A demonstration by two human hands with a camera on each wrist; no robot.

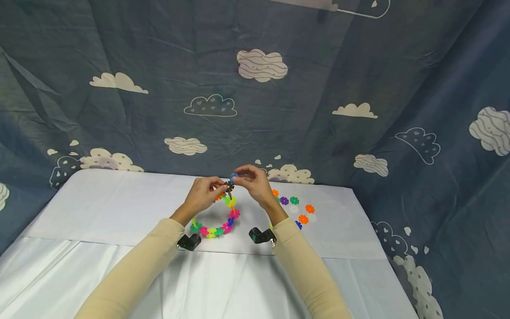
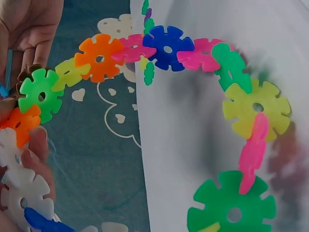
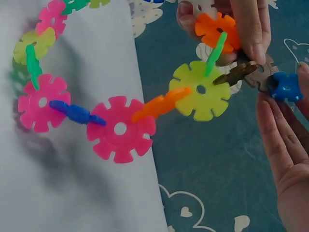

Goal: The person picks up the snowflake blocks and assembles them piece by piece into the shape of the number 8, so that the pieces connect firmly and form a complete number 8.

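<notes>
My left hand (image 1: 201, 194) pinches a brown notched flower disc (image 3: 267, 72) at the end of a chain of interlocked plastic discs. A blue disc (image 3: 286, 91) is between the fingers of my right hand (image 1: 256, 185) and meets the brown disc's edge in the right wrist view. Another brown disc (image 3: 235, 73) links on to a yellow disc (image 3: 205, 106). From there the chain loops down through a pink disc (image 3: 104, 133) and a green disc (image 2: 200, 208), curving back up to my left hand. White discs (image 2: 38, 200) hang by the left fingers.
Several loose discs lie on the white table to the right, among them a purple disc (image 1: 284, 200), a green disc (image 1: 294, 200) and an orange disc (image 1: 310, 208). A dark cloud-print curtain (image 1: 215, 146) hangs behind the table's far edge.
</notes>
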